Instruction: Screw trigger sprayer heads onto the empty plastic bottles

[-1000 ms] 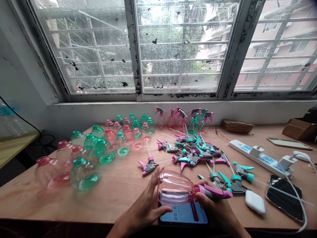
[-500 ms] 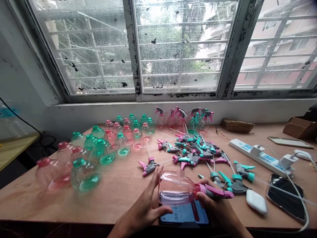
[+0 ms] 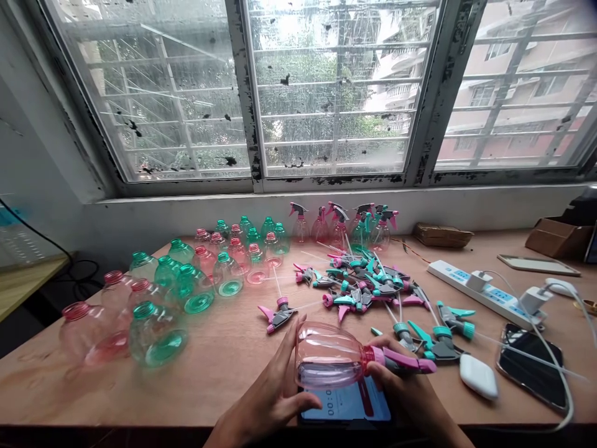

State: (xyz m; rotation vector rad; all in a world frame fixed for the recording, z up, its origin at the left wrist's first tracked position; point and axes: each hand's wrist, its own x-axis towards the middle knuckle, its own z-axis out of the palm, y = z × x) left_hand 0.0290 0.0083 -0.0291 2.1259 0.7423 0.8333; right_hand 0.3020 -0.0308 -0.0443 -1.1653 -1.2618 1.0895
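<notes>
A clear pink spray bottle (image 3: 329, 354) lies on its side in the air between my hands, its pink-and-grey spray head (image 3: 403, 361) pointing right. My left hand (image 3: 275, 379) holds the bottle's base end, fingers along the far side and thumb below. My right hand (image 3: 401, 389) grips the neck, with the thumb on the collar. Part of its fingers is hidden behind the bottle. Under the bottle lies a phone (image 3: 342, 404) with a lit screen. A loose pink-and-grey spray head (image 3: 278, 316) rests just beyond my left fingertips.
Open pink and green bottles (image 3: 158, 336) stand on the left. A pile of loose spray heads (image 3: 368, 283) lies at centre. Several bottles with heads (image 3: 340, 227) stand by the wall. To the right are a power strip (image 3: 476, 289), white case (image 3: 479, 376) and dark phone (image 3: 532, 367).
The whole view has shifted slightly. My hands keep the same hold on the spray bottle, and nothing on the table has visibly moved.
</notes>
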